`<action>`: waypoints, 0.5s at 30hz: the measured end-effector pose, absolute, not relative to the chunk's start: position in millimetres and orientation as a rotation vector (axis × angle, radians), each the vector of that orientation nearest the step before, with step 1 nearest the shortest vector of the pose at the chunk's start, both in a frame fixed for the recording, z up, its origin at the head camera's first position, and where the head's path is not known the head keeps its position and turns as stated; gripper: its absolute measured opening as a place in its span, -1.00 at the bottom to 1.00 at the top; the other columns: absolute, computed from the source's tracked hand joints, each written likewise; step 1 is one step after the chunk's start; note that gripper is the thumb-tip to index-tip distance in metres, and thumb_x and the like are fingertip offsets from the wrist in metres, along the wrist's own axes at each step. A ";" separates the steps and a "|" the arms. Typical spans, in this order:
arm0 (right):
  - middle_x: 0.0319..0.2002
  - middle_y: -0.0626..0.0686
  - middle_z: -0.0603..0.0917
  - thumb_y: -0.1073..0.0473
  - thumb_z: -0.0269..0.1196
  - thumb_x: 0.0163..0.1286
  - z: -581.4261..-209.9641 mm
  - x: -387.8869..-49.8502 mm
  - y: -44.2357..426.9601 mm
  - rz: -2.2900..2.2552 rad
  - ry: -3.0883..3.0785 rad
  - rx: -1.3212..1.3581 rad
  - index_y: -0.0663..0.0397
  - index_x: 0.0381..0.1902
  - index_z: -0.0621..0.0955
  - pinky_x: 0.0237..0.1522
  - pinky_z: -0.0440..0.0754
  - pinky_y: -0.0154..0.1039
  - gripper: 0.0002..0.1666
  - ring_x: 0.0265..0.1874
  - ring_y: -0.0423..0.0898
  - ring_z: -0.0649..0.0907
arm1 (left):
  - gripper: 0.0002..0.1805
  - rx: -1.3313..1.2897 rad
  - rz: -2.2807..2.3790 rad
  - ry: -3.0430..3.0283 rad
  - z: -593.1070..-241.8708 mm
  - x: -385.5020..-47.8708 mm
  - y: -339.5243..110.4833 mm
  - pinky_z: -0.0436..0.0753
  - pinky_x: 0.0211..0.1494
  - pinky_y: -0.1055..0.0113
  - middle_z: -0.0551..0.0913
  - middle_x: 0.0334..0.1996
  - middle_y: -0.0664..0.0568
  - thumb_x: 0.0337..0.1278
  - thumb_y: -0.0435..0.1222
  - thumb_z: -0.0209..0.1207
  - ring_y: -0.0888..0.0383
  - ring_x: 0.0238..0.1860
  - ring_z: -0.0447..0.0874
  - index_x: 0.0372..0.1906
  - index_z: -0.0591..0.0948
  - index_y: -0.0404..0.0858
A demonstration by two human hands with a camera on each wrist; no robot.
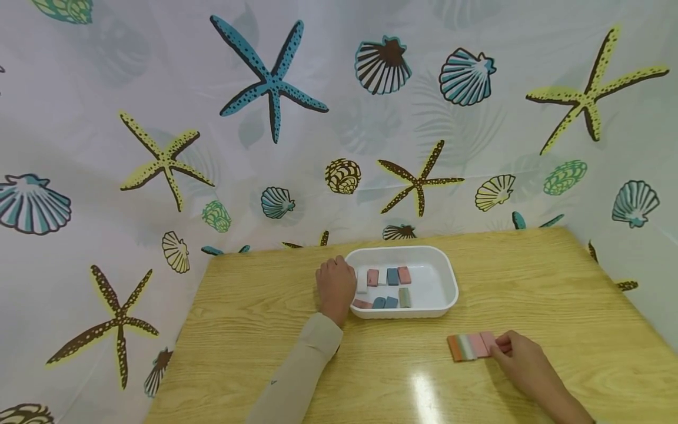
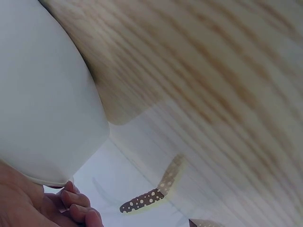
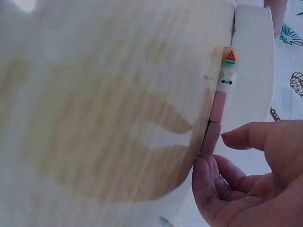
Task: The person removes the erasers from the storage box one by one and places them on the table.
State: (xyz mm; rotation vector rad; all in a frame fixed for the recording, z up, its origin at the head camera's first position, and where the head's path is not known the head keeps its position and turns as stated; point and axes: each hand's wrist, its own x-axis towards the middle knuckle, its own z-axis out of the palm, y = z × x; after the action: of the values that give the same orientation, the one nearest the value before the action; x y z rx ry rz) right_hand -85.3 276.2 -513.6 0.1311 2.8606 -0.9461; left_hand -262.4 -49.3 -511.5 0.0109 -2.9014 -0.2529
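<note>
My left hand [image 1: 336, 285] grips the left rim of a white plastic tub [image 1: 450, 277], its curled fingertips showing under the rim in the left wrist view. On the wooden table in front of the tub, small flat blocks lie side by side in a row. My right hand [image 1: 524, 359] has its thumb and fingertips at the pink block [image 1: 488, 343] on the row's right end. Another pink block [image 1: 477, 345] adjoins it, then a white one with a bunny face [image 3: 227, 79] and an orange-and-green one with a watermelon slice [image 3: 230, 57].
Inside the tub lie several more small blocks, among them a blue one [image 1: 392, 276], a pink one [image 1: 405, 275] and a striped one [image 1: 405, 297]. The wooden table [image 1: 254, 335] meets a hanging cloth [image 1: 328, 147] printed with starfish and shells at its back and sides.
</note>
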 end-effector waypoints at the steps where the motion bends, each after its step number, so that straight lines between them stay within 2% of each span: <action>1: -0.36 0.09 0.60 0.15 0.11 0.33 -514.0 -85.3 276.3 -0.947 2.859 0.125 0.43 -0.21 0.52 -0.35 0.57 -0.11 -0.66 -0.36 -0.02 0.61 | -0.67 0.010 -0.251 -2.907 -511.7 -262.5 -49.4 0.44 -0.03 0.12 0.56 -0.26 -0.10 0.32 -0.12 -0.05 -0.01 -0.15 0.52 -0.13 0.52 -0.32; 8: -0.35 0.07 0.60 0.14 0.10 0.35 -515.2 -85.4 276.0 -0.969 2.850 0.089 0.41 -0.20 0.52 -0.34 0.57 -0.12 -0.65 -0.35 -0.03 0.61 | -0.65 0.022 -0.253 -2.925 -512.4 -263.3 -49.6 0.43 -0.01 0.13 0.56 -0.23 -0.09 0.33 -0.11 -0.07 0.00 -0.13 0.50 -0.10 0.51 -0.31; 15: -0.39 0.03 0.62 0.16 0.10 0.34 -508.3 -85.2 274.4 -0.963 2.897 0.144 0.34 -0.22 0.57 -0.42 0.55 -0.19 -0.70 -0.40 -0.09 0.60 | -0.65 0.011 -0.258 -2.922 -513.7 -263.9 -49.5 0.44 -0.02 0.13 0.56 -0.25 -0.09 0.33 -0.11 -0.07 0.00 -0.16 0.51 -0.12 0.51 -0.31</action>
State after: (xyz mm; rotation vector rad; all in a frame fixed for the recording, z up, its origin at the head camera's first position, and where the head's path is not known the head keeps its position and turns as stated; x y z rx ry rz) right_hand -85.2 274.4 -508.3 0.1442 2.8966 -0.9633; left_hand -263.9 -49.5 -513.7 0.0107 -2.9222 -0.2583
